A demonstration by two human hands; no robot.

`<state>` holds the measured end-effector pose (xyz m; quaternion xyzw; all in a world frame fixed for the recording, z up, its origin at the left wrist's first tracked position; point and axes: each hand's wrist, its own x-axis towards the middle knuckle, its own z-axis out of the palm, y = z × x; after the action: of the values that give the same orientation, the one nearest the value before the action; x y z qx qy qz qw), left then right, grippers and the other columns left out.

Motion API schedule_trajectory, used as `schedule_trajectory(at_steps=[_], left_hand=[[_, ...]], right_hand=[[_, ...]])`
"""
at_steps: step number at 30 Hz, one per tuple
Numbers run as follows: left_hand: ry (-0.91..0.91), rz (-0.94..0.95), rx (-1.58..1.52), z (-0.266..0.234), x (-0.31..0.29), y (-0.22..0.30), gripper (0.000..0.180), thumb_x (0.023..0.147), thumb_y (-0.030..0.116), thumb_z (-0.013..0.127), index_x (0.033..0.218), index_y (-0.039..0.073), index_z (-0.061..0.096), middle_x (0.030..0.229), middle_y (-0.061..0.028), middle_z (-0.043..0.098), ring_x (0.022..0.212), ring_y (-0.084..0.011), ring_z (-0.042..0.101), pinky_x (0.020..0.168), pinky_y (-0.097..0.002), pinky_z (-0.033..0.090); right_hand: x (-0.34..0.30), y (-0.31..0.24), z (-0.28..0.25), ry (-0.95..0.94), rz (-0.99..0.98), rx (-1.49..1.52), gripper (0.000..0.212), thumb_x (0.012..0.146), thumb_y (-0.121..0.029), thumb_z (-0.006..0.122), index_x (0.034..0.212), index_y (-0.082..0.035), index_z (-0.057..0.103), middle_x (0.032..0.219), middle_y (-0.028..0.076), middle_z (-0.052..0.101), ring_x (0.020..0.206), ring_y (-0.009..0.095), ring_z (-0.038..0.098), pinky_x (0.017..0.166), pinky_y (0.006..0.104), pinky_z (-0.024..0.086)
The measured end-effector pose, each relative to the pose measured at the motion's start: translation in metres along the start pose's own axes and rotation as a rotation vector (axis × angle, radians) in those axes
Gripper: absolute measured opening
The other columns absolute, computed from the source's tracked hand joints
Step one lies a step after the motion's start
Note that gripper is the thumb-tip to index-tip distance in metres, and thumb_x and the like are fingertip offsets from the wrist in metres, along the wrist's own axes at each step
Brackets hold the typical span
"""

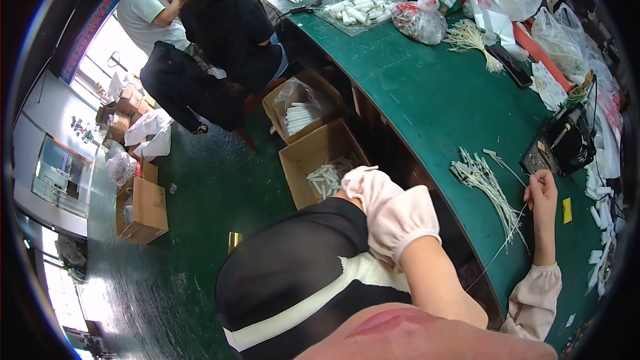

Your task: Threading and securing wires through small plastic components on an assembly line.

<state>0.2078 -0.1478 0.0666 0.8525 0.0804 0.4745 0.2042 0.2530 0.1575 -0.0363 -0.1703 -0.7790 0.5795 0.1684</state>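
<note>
While the right hand (pixel 543 191) pinches a thin wire (pixel 491 256), thumb and finger closed, a white wire bundle (pixel 485 183) lies just left on the green table (pixel 427 107), long axis slanting toward the wearer. Right hand nearer. Left forearm (pixel 437 277) bare; left fingers hidden, grip can't be told.

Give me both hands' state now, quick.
Left hand: can't tell; hidden from view, only the forearm shows.
Right hand: closed, fingers curled, apparently pinching a thin white wire.
</note>
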Motion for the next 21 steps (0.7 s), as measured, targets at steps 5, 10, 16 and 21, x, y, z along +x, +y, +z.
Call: schedule_trajectory(at_steps=[5,10,16,21], left_hand=[[-0.023,0.121,-0.151,0.02,0.013,0.009,0.027,0.096,0.026,0.065,0.095,-0.001,0.062,0.075,-0.0065,0.056,0.064,-0.0226,0.056,0.055,-0.0353,0.044],[-0.135,-0.178,0.186,-0.033,-0.014,0.013,0.032,0.091,0.024,0.071,0.109,-0.001,0.065,0.073,-0.0053,0.048,0.061,-0.0199,0.054,0.051,-0.0344,0.042],[-0.217,-0.504,0.598,-0.075,-0.057,-0.029,0.031,0.078,0.02,0.078,0.106,0.011,0.068,0.078,-0.0015,0.057,0.067,-0.0191,0.062,0.057,-0.0321,0.052],[-0.228,-0.675,0.762,-0.111,-0.079,-0.058,0.026,0.077,0.007,0.079,0.101,0.008,0.07,0.078,-0.0066,0.062,0.067,-0.0245,0.064,0.057,-0.0359,0.051]], right_hand=[[-0.007,-0.025,-0.002,-0.062,0.024,-0.016,0.015,0.108,-0.027,0.052,0.107,-0.012,0.055,0.06,-0.003,0.049,0.044,0.004,0.034,0.04,0.0205,0.022],[-0.003,-0.049,0.0,-0.215,0.168,0.121,0.013,0.106,-0.027,0.058,0.103,-0.014,0.055,0.063,-0.005,0.048,0.049,0.003,0.036,0.043,0.0209,0.022],[-0.044,-0.041,-0.046,-0.052,0.199,-0.174,0.019,0.099,-0.023,0.065,0.098,-0.004,0.066,0.073,-0.001,0.058,0.063,0.005,0.049,0.055,0.0232,0.04],[-0.092,-0.003,-0.141,0.421,0.212,-0.802,0.028,0.094,-0.028,0.067,0.105,-0.002,0.073,0.096,0.012,0.075,0.085,0.023,0.07,0.078,0.0343,0.054]])
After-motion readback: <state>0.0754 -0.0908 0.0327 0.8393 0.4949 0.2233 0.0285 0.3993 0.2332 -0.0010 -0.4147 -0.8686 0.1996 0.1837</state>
